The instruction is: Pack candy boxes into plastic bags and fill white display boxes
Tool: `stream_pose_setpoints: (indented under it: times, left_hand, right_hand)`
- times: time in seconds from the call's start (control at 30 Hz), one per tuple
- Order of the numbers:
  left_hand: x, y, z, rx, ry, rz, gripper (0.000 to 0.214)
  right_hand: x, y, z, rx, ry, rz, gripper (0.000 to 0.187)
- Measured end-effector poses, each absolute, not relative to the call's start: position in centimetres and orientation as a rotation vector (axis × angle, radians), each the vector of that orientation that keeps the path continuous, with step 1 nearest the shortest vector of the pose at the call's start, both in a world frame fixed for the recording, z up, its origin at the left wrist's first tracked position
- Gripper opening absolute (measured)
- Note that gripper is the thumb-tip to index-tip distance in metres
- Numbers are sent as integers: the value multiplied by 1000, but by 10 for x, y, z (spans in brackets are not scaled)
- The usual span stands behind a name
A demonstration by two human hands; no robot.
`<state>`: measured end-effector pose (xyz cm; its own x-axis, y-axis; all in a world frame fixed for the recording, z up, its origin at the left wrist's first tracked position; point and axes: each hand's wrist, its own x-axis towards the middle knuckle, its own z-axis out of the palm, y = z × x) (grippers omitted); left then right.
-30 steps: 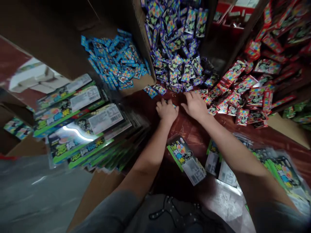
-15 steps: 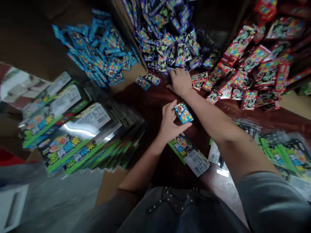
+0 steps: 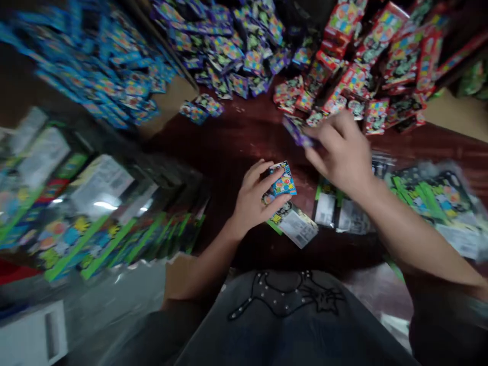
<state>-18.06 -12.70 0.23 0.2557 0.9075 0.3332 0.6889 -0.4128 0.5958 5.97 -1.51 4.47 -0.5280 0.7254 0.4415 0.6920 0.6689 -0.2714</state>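
My left hand [image 3: 251, 201] grips a small blue candy packet [image 3: 285, 182] between thumb and fingers, its printed face up. Just under it lies a flat printed pouch [image 3: 299, 227] with a green edge and a pale label. My right hand [image 3: 341, 152], smeared by motion, is closed on a purple candy packet [image 3: 295, 131], held tilted in front of the red packets [image 3: 339, 96]. Its far fingers are partly hidden. Purple packets [image 3: 229, 48] are heaped at the back, and a heap of blue packets [image 3: 114, 66] fills the left back.
Stacked printed pouches [image 3: 102, 193] stand at the left. More pouches [image 3: 438, 198] lie at the right, some near my right forearm. Two or so loose packets [image 3: 202, 108] rest beside a cardboard flap [image 3: 171, 104]. A dark red tabletop [image 3: 236, 137] spans the middle.
My right hand has come away from the purple heap, toward me and to the right, with a purple packet in it. The left hand still holds the blue packet. The view has shifted.
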Motion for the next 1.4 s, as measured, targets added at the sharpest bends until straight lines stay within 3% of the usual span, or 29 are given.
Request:
stream_pose_setpoints:
  times: [0.13,0.2,0.3,0.37,0.57,0.73,0.93,1.13,1.4]
  left_hand:
    - [-153,-129,2,2399,1356,699,59]
    - [-132,-133,-1,2449,1272,577,59]
    - [-107,-139,-5,2453,1210,441,65]
    - [-98,-142,-4,2414,1239,387,79]
    - [-89,-156,5,2367,1303,304,97]
    - [-75,-166,-3,2335,1311,267,106]
    - [-121,-155,16,2508,1009,112,133]
    - [-160,-154,29,2601,866,-38,78]
    - [-131,-189,23,2527,1133,-44,98]
  right_hand:
    - [174,-130,31,-1203,-2465,-86,31]
    - [201,-166,20,-1371,-2507,66,58]
    - [215,-183,6,-1531,-2466,357,118]
    - [214,-177,2,-1474,-2509,537,131]
    - [199,-157,-1,-1268,-2610,710,108]
    - [191,-162,-21,-1104,-2553,671,116]
    - [189,-178,-19,-1206,-2458,549,92]
    - [188,-238,3,-1527,-2310,324,97]
    - [173,-286,-5,-1767,-2062,329,93]
